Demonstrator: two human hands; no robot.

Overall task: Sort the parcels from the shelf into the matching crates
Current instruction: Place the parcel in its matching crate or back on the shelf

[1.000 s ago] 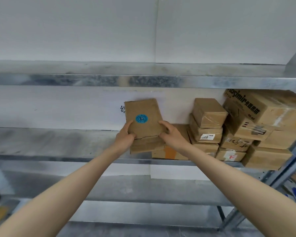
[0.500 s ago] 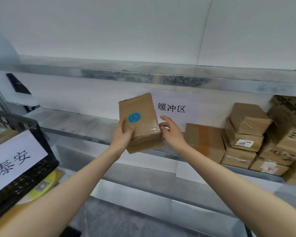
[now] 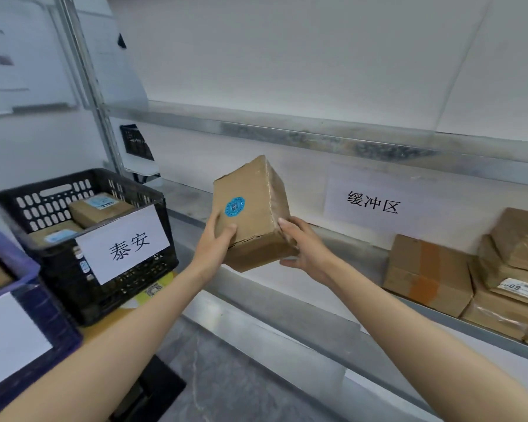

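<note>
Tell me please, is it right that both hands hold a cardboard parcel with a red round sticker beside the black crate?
Not quite: the head view shows the sticker is blue, not red. The left hand and right hand do hold the parcel beside the black crate.

Two hands (image 3: pixel 214 248) (image 3: pixel 305 254), two crates (image 3: pixel 153 269) (image 3: pixel 43 315), three signs (image 3: pixel 122 243) (image 3: pixel 372 202) (image 3: pixel 9 339); one held parcel (image 3: pixel 250 214), two crated parcels (image 3: pixel 99 207) (image 3: pixel 55 234)

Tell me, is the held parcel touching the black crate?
Apart. The head view shows a clear strip of shelf between the parcel and the black crate.
</note>
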